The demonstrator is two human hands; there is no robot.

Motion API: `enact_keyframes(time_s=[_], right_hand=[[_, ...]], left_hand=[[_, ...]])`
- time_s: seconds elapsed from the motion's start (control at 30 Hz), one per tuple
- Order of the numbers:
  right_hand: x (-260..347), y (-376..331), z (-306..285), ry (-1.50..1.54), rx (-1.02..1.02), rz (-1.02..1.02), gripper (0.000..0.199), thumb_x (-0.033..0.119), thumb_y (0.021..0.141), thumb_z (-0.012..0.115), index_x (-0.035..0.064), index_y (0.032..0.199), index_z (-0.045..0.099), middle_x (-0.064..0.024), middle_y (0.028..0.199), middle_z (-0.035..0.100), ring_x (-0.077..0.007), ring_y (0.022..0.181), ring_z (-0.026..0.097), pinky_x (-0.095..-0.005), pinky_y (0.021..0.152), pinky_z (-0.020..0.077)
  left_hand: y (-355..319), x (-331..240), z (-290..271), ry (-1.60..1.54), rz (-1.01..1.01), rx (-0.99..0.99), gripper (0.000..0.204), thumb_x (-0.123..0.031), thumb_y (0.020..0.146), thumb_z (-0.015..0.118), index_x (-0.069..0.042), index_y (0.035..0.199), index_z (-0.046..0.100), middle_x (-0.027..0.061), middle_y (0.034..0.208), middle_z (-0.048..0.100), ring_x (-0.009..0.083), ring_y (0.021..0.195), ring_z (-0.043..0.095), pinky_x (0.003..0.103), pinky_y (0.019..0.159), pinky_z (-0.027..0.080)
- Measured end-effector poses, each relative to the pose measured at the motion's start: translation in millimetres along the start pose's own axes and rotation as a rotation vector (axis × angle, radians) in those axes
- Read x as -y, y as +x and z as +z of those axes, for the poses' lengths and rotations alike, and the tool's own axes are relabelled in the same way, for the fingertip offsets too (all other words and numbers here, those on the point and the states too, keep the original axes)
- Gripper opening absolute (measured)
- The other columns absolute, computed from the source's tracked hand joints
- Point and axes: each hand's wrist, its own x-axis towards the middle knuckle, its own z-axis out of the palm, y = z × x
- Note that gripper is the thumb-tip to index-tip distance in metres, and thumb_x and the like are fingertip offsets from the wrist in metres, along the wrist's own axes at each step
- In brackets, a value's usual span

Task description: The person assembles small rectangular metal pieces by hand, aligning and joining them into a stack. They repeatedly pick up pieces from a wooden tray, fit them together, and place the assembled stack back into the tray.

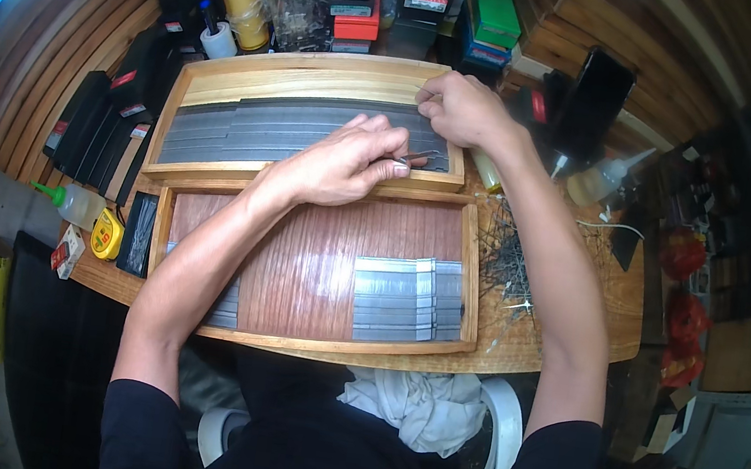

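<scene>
partly hidden, tweezers [419,158] sit under the left hand [342,166].

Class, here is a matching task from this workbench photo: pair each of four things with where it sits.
Things:
1. yellow tape measure
2. glass jar with gold lid
3. pile of loose dark pins
4. white cloth

Places:
A. right of the near wooden tray
B. on the person's lap, below the table edge
C. at the table's left edge
D. behind the far tray

Pairs: 1-C, 2-D, 3-A, 4-B
</scene>
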Motion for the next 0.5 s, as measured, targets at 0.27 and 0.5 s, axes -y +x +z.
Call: enact_keyframes(time_s=[0.27,0.5], right_hand=[[9.1,16.6,-1.5,0.025,0.05,0.192,0.028,0.022,0.079,0.085,0.0078,0.102,0.082,-0.0191,0.106,0.078,-0.0324,0.103,0.075,-0.0406,0.091,0.0581],[9.9,17.4,-5.8,0.051,0.13,0.193,0.031,0.018,0.081,0.084,0.0109,0.111,0.082,-0.0176,0.112,0.078,-0.0305,0.106,0.075,-0.0384,0.095,0.0575]], left_hand=[[-2.2,-9.7,4.8,0.238,0.144,-0.013,0.022,-0.019,0.105,0.061,-0.007,0.12,0.07,0.0087,0.091,0.056,0.0264,0.09,0.049,0.041,0.085,0.044],[0.3,-6.7,2.6,0.179,0.047,0.025,0.018,-0.023,0.106,0.06,-0.006,0.101,0.062,0.0096,0.092,0.055,0.0277,0.09,0.05,0.041,0.087,0.042]])
